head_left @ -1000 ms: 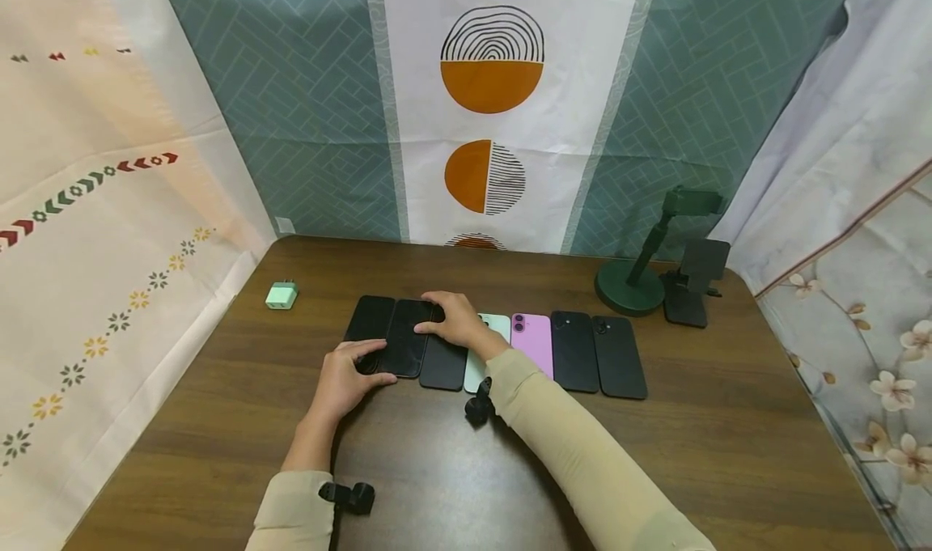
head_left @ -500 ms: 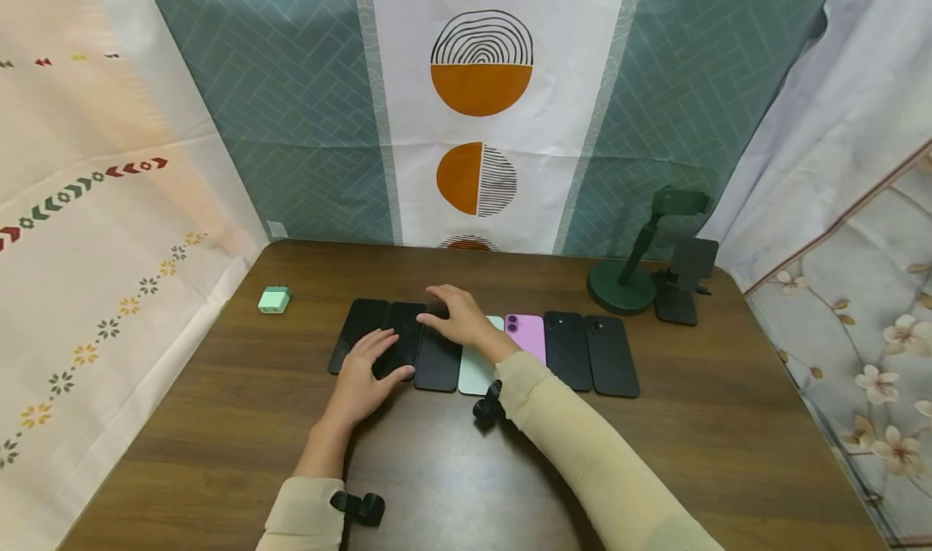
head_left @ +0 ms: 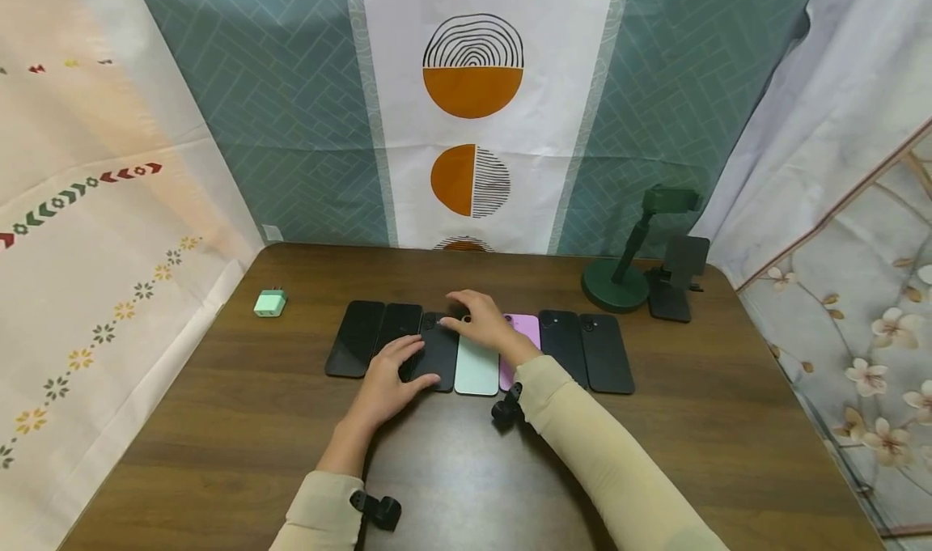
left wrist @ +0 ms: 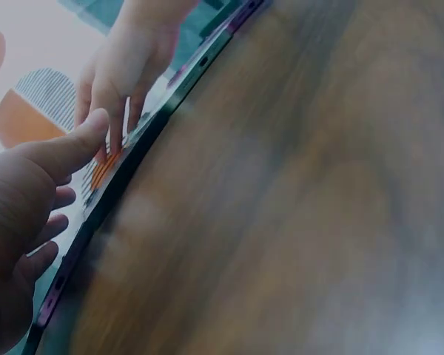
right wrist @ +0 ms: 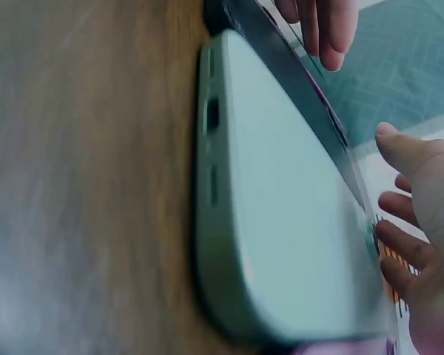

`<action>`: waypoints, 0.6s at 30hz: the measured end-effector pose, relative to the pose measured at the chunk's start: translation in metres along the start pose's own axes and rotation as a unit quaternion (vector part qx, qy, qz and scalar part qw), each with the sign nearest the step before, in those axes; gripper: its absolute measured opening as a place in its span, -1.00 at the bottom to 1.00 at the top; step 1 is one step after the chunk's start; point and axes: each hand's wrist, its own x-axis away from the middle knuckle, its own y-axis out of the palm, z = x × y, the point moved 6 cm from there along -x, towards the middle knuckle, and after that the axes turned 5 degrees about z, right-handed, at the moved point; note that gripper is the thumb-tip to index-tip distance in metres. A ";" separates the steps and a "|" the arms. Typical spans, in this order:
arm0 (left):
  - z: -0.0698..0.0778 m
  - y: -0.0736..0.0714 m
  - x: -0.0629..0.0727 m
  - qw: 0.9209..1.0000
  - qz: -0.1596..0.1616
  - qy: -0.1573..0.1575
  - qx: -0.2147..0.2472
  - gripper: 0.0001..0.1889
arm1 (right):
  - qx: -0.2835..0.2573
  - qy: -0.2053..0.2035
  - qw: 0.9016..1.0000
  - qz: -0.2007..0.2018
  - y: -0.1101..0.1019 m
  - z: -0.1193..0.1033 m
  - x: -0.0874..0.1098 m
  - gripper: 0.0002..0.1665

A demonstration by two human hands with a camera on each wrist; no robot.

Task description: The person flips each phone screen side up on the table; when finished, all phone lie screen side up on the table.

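Several smartphones lie side by side in a row on the wooden table. In the head view my left hand (head_left: 386, 385) spreads over the second black phone (head_left: 399, 323) and the black phone with a camera bump (head_left: 438, 353), its thumb near that phone's lower edge. My right hand (head_left: 484, 324) hovers with parted fingers over the upper end of the mint green phone (head_left: 476, 370) and partly covers the pink phone (head_left: 527, 329). The right wrist view shows the mint phone (right wrist: 296, 200) lying flat, port end near the camera, with nothing gripped by either hand.
A black phone (head_left: 354, 341) ends the row at left, and two black phones, a nearer one (head_left: 562, 345) and an outer one (head_left: 607, 357), at right. A mint charger plug (head_left: 270, 303) sits back left. A green stand (head_left: 616, 284) and a black stand (head_left: 677, 280) stand back right.
Both hands have moved rightward along the row, the left from the first two phones toward the third, the right from the third to the mint one. The head view has shifted slightly.
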 end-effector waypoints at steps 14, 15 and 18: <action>0.008 0.017 -0.004 0.999 -0.042 -0.008 -0.016 -0.27 | -0.001 -0.017 0.999 -0.038 -0.003 0.013 0.017 -0.52; 0.008 0.018 -0.004 0.999 -0.047 -0.009 -0.018 -0.24 | -0.002 -0.019 0.999 -0.039 -0.004 0.013 0.018 -0.52; 0.008 0.020 -0.005 0.998 -0.067 -0.007 -0.016 -0.15 | -0.003 -0.024 0.999 -0.042 -0.005 0.013 0.020 -0.51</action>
